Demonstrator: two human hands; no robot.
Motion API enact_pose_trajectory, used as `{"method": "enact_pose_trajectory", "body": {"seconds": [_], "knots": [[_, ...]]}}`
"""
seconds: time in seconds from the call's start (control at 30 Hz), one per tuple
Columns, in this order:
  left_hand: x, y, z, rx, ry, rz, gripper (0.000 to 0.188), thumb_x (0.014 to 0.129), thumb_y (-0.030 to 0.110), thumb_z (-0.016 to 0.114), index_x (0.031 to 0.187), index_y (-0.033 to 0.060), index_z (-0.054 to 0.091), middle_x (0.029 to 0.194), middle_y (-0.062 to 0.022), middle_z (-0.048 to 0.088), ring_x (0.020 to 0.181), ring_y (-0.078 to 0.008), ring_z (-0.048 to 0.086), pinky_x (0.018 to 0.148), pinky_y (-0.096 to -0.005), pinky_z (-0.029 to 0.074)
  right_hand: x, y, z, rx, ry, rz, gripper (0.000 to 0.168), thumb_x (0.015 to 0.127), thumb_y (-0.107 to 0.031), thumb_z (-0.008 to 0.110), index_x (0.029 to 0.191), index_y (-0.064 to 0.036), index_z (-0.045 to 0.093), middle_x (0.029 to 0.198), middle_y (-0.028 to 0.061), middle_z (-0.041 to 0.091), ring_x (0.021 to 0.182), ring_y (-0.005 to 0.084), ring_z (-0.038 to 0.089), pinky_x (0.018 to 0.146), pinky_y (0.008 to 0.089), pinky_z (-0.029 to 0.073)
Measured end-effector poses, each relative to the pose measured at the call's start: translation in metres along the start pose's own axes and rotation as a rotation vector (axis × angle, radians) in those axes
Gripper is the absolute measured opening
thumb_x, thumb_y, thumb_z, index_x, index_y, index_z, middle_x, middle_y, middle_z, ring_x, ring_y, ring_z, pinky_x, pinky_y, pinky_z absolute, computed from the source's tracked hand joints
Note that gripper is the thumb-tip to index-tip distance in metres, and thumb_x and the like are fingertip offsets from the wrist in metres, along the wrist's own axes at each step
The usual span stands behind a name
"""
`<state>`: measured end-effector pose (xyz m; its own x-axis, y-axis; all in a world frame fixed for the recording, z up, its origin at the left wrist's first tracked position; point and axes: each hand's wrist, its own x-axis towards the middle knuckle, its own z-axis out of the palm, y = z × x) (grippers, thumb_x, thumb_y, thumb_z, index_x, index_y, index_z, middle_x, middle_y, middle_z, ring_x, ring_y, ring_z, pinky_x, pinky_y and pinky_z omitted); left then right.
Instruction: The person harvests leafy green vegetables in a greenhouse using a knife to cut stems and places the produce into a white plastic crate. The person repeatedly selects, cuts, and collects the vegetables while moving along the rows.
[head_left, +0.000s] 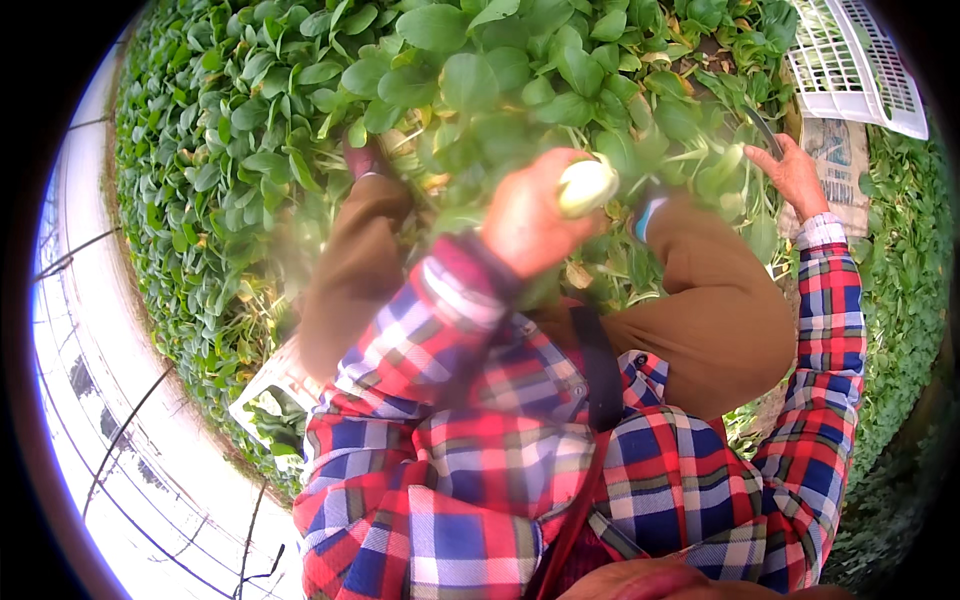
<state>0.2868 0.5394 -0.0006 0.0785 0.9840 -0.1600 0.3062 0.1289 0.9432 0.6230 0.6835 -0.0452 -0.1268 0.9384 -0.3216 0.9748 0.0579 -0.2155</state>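
Note:
My left hand (529, 214), blurred, is closed around a head of leafy greens that looks like pak choi (589, 186). Its pale, rounded base sticks out past my thumb side, and how far its leaves extend is hard to tell through the blur. Further right, my right hand (799, 176) grips a tool whose handle is hidden in the fingers. The tool's thin curved metal blade (763, 133) points up and left over the plants. Loose pale stalks and leaves (720, 169) lie just left of that hand.
Dense leafy plants (240, 127) fill the ground ahead and to the left. A white plastic crate (862, 82) stands at upper right, beside a printed flattened sack or sheet (836, 172). Lower left, a white-edged container (251, 401) holds greens. Beyond the bed is a light wall with thin bars (131, 420).

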Motion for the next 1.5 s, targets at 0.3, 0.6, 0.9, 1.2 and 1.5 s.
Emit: {"method": "enact_pose_trajectory", "body": {"seconds": [0.3, 0.6, 0.9, 1.2, 1.5], "knots": [[0.069, -0.007, 0.095, 0.284, -0.406, -0.144, 0.037, 0.065, 0.014, 0.058, 0.097, 0.0014, 0.046, 0.078, -0.0199, 0.058, 0.073, -0.0334, 0.057, 0.066, -0.0388, 0.045, -0.01, -0.048, 0.071, 0.83, -0.387, 0.182, 0.03, 0.079, -0.012, 0.05, 0.107, -0.001, 0.047, 0.079, 0.0013, 0.052, 0.065, 0.0081, 0.047, 0.055, 0.0206, 0.039], [0.104, -0.069, 0.05, 0.799, -0.433, -0.312, 0.06, 0.07, 0.021, 0.054, 0.117, -0.003, 0.028, 0.08, -0.0198, 0.058, 0.076, -0.033, 0.058, 0.067, -0.0396, 0.046, -0.013, -0.082, 0.095, 0.83, -0.398, 0.124, 0.033, 0.082, -0.015, 0.049, 0.11, 0.003, 0.047, 0.09, 0.0056, 0.057, 0.066, 0.0083, 0.05, 0.06, 0.0213, 0.043], [0.074, -0.083, 0.022, 0.776, -0.239, -0.423, 0.077, 0.064, 0.027, 0.061, 0.125, 0.0092, 0.019, 0.079, -0.0227, 0.058, 0.072, -0.0361, 0.057, 0.065, -0.0414, 0.045, -0.007, -0.086, 0.132, 0.854, -0.349, 0.062, 0.031, 0.081, -0.016, 0.049, 0.107, 0.0, 0.05, 0.082, 0.0037, 0.059, 0.056, 0.0071, 0.047, 0.057, 0.0207, 0.043], [0.047, -0.085, 0.028, 0.731, -0.235, -0.288, 0.058, 0.071, 0.024, 0.054, 0.122, 0.0132, 0.028, 0.071, -0.0189, 0.058, 0.066, -0.0344, 0.058, 0.059, -0.0406, 0.046, -0.005, -0.096, 0.151, 0.696, -0.308, 0.079, 0.031, 0.079, -0.02, 0.051, 0.104, -0.002, 0.053, 0.083, 0.011, 0.061, 0.073, 0.0163, 0.056, 0.07, 0.0266, 0.043], [0.074, -0.086, 0.029, 0.816, -0.355, -0.27, 0.038, 0.072, 0.015, 0.049, 0.105, 0.0014, 0.036, 0.072, -0.0201, 0.058, 0.07, -0.0335, 0.058, 0.061, -0.0422, 0.046, -0.005, -0.105, 0.147, 0.656, -0.335, 0.059, 0.033, 0.079, -0.018, 0.051, 0.106, 0.0, 0.051, 0.088, 0.0138, 0.06, 0.079, 0.016, 0.056, 0.073, 0.0253, 0.042]]}}
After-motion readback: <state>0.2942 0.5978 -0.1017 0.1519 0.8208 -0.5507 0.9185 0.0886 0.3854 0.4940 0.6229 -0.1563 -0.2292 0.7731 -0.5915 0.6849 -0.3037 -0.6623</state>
